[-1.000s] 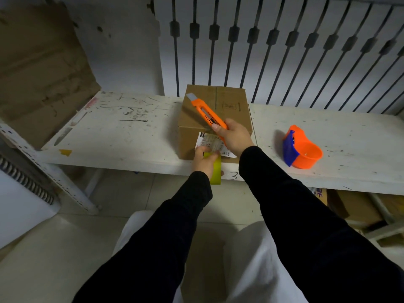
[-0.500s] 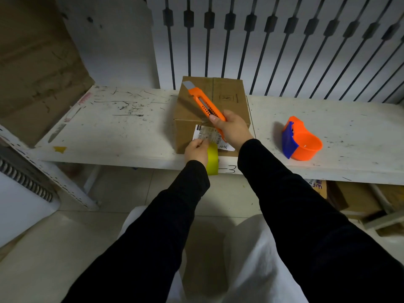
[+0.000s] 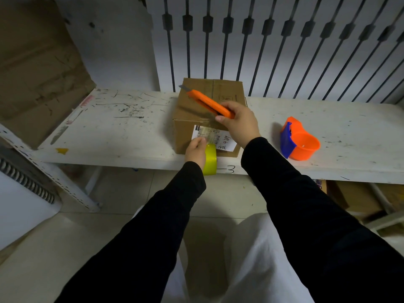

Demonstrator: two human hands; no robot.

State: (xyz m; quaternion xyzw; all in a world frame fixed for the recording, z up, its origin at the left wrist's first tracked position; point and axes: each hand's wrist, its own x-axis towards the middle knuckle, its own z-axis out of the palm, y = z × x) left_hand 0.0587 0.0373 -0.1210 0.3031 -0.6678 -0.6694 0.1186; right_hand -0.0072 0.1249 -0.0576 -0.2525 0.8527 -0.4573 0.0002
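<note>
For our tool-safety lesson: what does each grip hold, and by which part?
The right grip holds the orange utility knife by the rear of its handle; the left grip holds the yellow tape roll by its left side.

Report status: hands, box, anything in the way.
Left hand grips tape roll at box front. Right hand holds knife, blade out, over box top. Dispenser off right, clear.
</note>
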